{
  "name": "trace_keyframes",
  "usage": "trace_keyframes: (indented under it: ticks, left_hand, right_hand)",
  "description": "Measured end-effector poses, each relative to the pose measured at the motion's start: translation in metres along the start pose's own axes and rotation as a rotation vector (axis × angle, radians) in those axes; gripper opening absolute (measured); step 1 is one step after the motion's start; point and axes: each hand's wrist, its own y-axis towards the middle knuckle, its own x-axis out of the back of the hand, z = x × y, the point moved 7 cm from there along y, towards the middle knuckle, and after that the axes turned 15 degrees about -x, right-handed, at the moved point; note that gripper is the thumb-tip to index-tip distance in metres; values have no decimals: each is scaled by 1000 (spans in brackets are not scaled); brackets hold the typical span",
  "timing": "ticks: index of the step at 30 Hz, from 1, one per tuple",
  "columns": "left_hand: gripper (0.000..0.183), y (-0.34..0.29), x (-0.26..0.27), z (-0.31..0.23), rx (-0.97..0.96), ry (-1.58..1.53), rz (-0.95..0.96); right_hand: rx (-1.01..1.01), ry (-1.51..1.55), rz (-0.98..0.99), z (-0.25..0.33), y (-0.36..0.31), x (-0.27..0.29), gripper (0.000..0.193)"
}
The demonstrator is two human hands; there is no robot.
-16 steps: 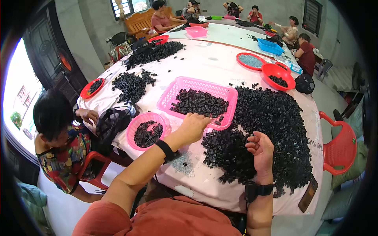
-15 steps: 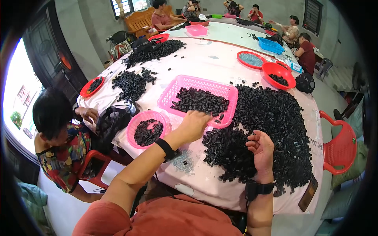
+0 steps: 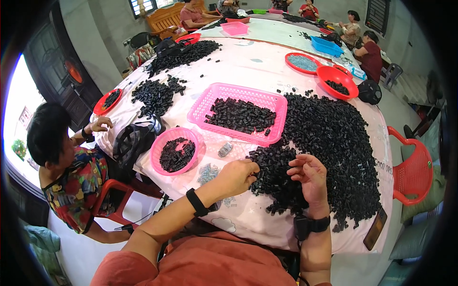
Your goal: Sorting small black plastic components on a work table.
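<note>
- L hand (image 3: 238,175) rests at near edge of big heap of black bits (image 3: 329,152) on bench (image 3: 248,62); grip curled, fingertips in the bits, can't tell if any pinched.
- R hand (image 3: 310,178) over same heap, fingers half-curled, palm up; looks to hold a bit or two, not certain.
- To do it well, I judge: pick from heap edge, few at a time, keep wrists low.
- Around: pink basket (image 3: 238,114) w/ sorted bits just beyond, round pink bowl (image 3: 174,150) to L.
- In the way: small clear packets (image 3: 207,172) near L wrist; a neighbour seated close at L.
</note>
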Motion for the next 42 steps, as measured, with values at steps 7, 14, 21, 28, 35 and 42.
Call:
trace_keyframes:
  ticks: [7, 14, 21, 28, 35, 42]
  left_hand:
    - [19, 9, -11, 2, 91, 41, 13]
    - [20, 14, -11, -9, 20, -57, -70]
    - [24, 18, -3, -16, 8, -174, -184]
    - [26, 30, 0, -35, 3, -304, -281]
    - [30, 38, -3, -49, 11, -327, -284]
    - [33, 39, -3, -58, -65, -269, -248]
  right_hand:
    - [-9, -24, 20, 0, -1, -3, 28]
    - [-21, -55, 49, 2, -6, -10, 28]
    - [-70, -211, 45, -8, 0, -18, 25]
    - [-106, -359, 8, -11, -3, -23, 21]
    - [-61, -332, 26, -14, -1, -17, 16]
    - [-26, -282, 33, -12, -2, -20, 11]
